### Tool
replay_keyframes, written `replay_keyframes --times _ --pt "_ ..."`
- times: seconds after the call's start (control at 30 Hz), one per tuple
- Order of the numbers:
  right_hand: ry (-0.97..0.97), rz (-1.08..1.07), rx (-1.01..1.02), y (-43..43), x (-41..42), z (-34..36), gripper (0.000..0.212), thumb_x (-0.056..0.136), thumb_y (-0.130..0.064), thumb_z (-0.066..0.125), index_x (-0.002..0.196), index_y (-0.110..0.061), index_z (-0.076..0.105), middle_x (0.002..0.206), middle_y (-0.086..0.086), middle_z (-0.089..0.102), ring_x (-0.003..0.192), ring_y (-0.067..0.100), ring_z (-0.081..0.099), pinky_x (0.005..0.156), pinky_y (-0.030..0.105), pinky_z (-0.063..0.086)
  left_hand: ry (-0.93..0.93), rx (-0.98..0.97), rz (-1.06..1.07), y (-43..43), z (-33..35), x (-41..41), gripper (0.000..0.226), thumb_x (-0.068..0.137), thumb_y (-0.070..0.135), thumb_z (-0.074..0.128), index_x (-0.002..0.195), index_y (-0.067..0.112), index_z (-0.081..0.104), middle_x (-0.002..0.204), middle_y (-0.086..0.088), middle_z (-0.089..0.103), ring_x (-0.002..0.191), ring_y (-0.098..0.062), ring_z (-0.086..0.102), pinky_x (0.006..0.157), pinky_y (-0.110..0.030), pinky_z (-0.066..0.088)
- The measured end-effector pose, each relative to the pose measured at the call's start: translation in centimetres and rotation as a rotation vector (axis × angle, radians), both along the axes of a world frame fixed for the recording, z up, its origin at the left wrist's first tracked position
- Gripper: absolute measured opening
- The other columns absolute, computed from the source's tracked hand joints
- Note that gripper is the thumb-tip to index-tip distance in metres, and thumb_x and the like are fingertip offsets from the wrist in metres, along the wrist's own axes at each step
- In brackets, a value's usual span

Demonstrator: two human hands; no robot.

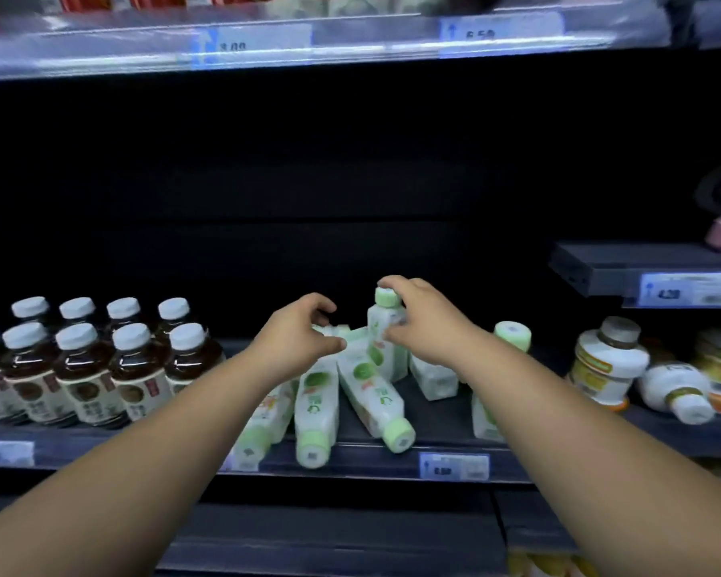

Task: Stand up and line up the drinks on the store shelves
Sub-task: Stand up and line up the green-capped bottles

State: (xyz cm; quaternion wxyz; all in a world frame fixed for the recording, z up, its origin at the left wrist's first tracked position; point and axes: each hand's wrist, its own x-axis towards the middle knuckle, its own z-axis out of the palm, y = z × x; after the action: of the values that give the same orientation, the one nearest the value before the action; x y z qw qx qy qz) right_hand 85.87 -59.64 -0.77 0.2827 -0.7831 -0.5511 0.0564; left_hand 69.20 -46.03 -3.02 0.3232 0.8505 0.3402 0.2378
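Several white bottles with green caps lie toppled on the dark shelf [392, 462] in the middle. One fallen bottle [374, 397] points its cap at the front edge, and another [315, 414] lies beside it. My right hand [427, 322] grips an upright white bottle [386, 326] near its green cap. My left hand [298, 335] hovers just left of it over the pile, fingers curled and apart, holding nothing. Another green-capped bottle [513, 335] stands behind my right forearm.
Dark tea bottles with white caps [101, 368] stand in neat rows at the left. Yellow-labelled bottles [608, 364] sit at the right, one [675, 393] on its side. A shelf with price tags [259, 39] runs overhead, and a small black ledge [600, 264] juts out at right.
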Motion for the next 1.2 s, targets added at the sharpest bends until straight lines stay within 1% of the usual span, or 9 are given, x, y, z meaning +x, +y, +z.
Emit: replay_keyframes --times 0.2,0.37,0.47,0.63,0.73,0.83,0.97,1.1,1.2 --pt "0.059 -0.154 -0.092 5.8 1.0 -1.0 0.079 0.082 -0.033 0.081 0.148 -0.030 0.038 0.141 0.009 0.042 0.115 0.024 0.054 0.089 0.032 0.049 0.056 0.009 -0.098 4.3 -0.8 -0.4 0.065 0.074 0.026 0.083 0.131 0.030 0.053 0.123 0.005 0.056 0.107 -0.012 0.059 0.086 -0.029 0.053" --pt "-0.003 -0.163 -0.217 5.7 1.9 -0.5 0.043 0.079 -0.018 0.078 0.112 -0.033 0.057 0.104 0.002 0.058 0.070 0.014 0.056 0.055 0.026 0.043 0.232 0.071 -0.092 8.1 -2.0 1.0 0.078 0.073 0.020 0.080 0.141 0.028 0.043 0.135 -0.002 0.049 0.108 -0.017 0.057 0.084 -0.034 0.056" --pt "-0.047 -0.170 -0.369 4.2 2.5 0.6 0.035 0.072 -0.018 0.083 0.092 -0.034 0.059 0.099 0.002 0.061 0.065 0.017 0.059 0.049 0.028 0.047 0.307 0.072 -0.072 9.4 -3.6 1.9 0.084 0.069 0.024 0.080 0.143 0.027 0.041 0.137 -0.005 0.048 0.116 -0.024 0.055 0.091 -0.038 0.053" --pt "-0.216 -0.159 -0.551 4.2 1.7 2.6 0.047 0.069 -0.037 0.087 0.109 -0.034 0.062 0.113 -0.007 0.062 0.092 0.016 0.064 0.078 0.036 0.058 0.331 0.105 -0.017 10.3 -5.2 3.2 0.072 0.077 0.028 0.068 0.143 0.030 0.040 0.135 -0.005 0.050 0.117 -0.027 0.054 0.093 -0.042 0.050" --pt "-0.238 -0.130 -0.345 6.5 0.2 3.5 0.063 0.073 -0.049 0.083 0.129 -0.030 0.059 0.125 -0.006 0.057 0.109 0.017 0.059 0.090 0.036 0.054 0.323 0.143 0.052 10.3 -5.3 4.0 0.070 0.079 0.049 0.069 0.142 0.034 0.042 0.137 -0.001 0.053 0.123 -0.026 0.053 0.100 -0.043 0.044" --pt "0.021 -0.111 -0.073 9.1 -1.6 2.3 0.069 0.077 -0.041 0.083 0.137 -0.026 0.054 0.135 0.001 0.055 0.113 0.017 0.059 0.091 0.031 0.052 0.347 0.110 0.080 10.7 -5.9 4.6 0.073 0.076 0.064 0.066 0.140 0.037 0.045 0.134 0.003 0.058 0.123 -0.025 0.054 0.104 -0.046 0.039" --pt "0.332 -0.222 -0.036 11.2 -2.5 -2.8 0.084 0.078 -0.041 0.082 0.149 -0.026 0.040 0.143 0.007 0.043 0.120 0.022 0.053 0.089 0.027 0.044 0.382 0.068 0.086 11.4 -6.5 4.7 0.068 0.080 0.067 0.060 0.139 0.035 0.048 0.128 0.006 0.063 0.122 -0.019 0.056 0.104 -0.039 0.034" --pt "0.400 -0.317 -0.081 11.9 -2.4 -6.4 0.089 0.079 -0.053 0.077 0.151 -0.029 0.032 0.145 0.007 0.034 0.124 0.027 0.050 0.101 0.038 0.048 0.426 0.063 0.121 11.6 -6.4 4.7 0.046 0.087 0.061 0.050 0.125 0.036 0.060 0.115 0.007 0.067 0.113 -0.019 0.059 0.089 -0.037 0.030" --pt "0.372 -0.373 -0.085 12.6 -2.4 -7.4 0.091 0.077 -0.059 0.075 0.151 -0.033 0.029 0.144 0.005 0.030 0.130 0.032 0.043 0.104 0.044 0.046 0.468 -0.004 0.154 12.4 -6.6 4.9 0.052 0.074 0.073 0.052 0.106 0.034 0.062 0.091 0.009 0.069 0.090 -0.016 0.065 0.089 -0.038 0.039"
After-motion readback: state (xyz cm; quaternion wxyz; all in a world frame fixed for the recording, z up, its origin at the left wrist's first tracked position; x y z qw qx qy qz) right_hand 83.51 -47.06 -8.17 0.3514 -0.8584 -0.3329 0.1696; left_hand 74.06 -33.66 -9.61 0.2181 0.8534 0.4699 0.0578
